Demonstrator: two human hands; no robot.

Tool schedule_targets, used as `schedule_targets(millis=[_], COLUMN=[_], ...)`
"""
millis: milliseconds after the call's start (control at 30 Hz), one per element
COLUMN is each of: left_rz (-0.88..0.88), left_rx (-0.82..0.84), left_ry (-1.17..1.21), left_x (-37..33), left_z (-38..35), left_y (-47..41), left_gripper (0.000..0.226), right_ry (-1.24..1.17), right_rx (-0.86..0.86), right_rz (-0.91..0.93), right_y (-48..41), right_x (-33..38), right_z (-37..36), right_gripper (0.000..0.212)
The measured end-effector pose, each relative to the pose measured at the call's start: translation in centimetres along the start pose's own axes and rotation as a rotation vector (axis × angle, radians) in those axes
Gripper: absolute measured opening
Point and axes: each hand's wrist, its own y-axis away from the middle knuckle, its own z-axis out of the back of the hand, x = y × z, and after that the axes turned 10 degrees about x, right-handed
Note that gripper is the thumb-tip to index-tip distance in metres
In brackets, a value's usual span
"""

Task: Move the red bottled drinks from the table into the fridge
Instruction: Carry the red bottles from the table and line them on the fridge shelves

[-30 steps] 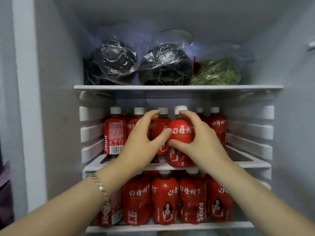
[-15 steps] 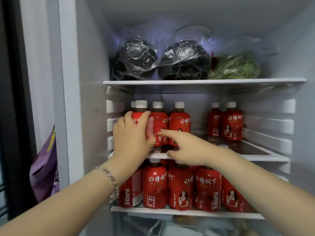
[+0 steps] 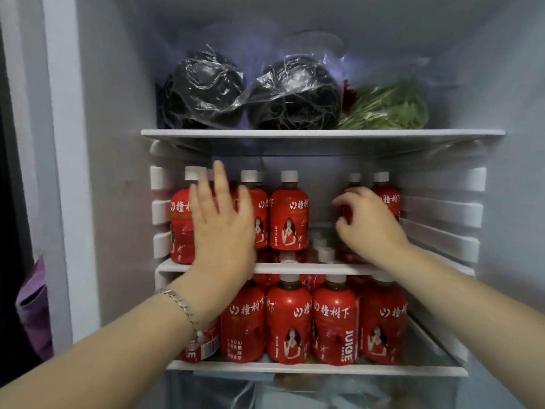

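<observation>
1. At the far left, outside the fridge (image 3: pixel 118 143), a purple bag (image 3: pixel 32 305) hangs in the dark gap.
2. The left forearm rises from the lower left with a metal bracelet (image 3: pixel 182 307) at the wrist. The left hand (image 3: pixel 222 228) is held up flat, palm toward the shelf. Its fingers are straight and slightly spread, and it holds nothing. It covers the left group of red bottles (image 3: pixel 180 228) on the middle shelf (image 3: pixel 295 268); blur hides whether the palm touches them.
3. Just right of that hand a single red bottle (image 3: pixel 289 216) stands upright near the shelf's front edge.
4. The right forearm comes in from the lower right across the shelf rim. The right hand (image 3: pixel 370 228) has its fingers curled inward in front of the rear pair of bottles (image 3: pixel 387 199) on the same shelf. I cannot tell whether it grips one.
5. Below, the lower shelf (image 3: pixel 295 368) carries a packed front row of bottles (image 3: pixel 334 320), upright and side by side.
6. On the top shelf (image 3: pixel 295 132) lie two black bags (image 3: pixel 203 90), with bagged greens (image 3: pixel 389 107) to their right.
</observation>
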Motion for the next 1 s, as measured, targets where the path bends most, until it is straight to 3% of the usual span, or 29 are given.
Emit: schedule_targets(millis=[67, 200, 300, 467, 600, 767, 833, 1000], left_rz=[-0.153, -0.329, -0.318, -0.310, -0.285, -0.315, -0.314, -0.258], left_rx=[-0.037, 0.002, 0.033, 0.084, 0.179, 0.240, 0.261, 0.256], left_ry=[0.079, 0.357, 0.483, 0.650, 0.806, 0.858, 0.870, 0.909], left_x=[-1.7, -4.1, -4.8, -5.3, -5.2, -5.9, -6.4, -7.3], left_z=[0.5, 1.3, 1.4, 1.5, 0.9, 0.5, 0.5, 0.8], left_y=[-0.5, -1.6, -2.3, -3.2, -3.3, -2.9, -2.8, -2.8], left_gripper=[0.065, 0.044, 0.041, 0.036, 0.042, 0.078, 0.093, 0.099], right_ry=[0.031, 0.161, 0.180, 0.064, -0.015, -0.258, -0.316, -0.513], right_rx=[-0.033, 0.171, 0.239, 0.084, 0.043, -0.037, -0.042, 0.142], right_rz=[-0.154, -0.381, -0.425, -0.438, -0.326, -0.158, -0.099, 0.087], right_y=[-1.1, -4.0, -5.9, -7.0, -4.9, -2.9, -2.4, -1.7], right_x=[-2.0, -5.7, -7.6, -6.9, -4.9, -1.4, -0.4, 1.2], right_z=[0.2, -0.1, -0.4, -0.7, -0.6, 1.2, 1.8, 2.7], right_gripper=[0.049, 0.070, 0.076, 0.062, 0.061, 0.027, 0.024, 0.015])
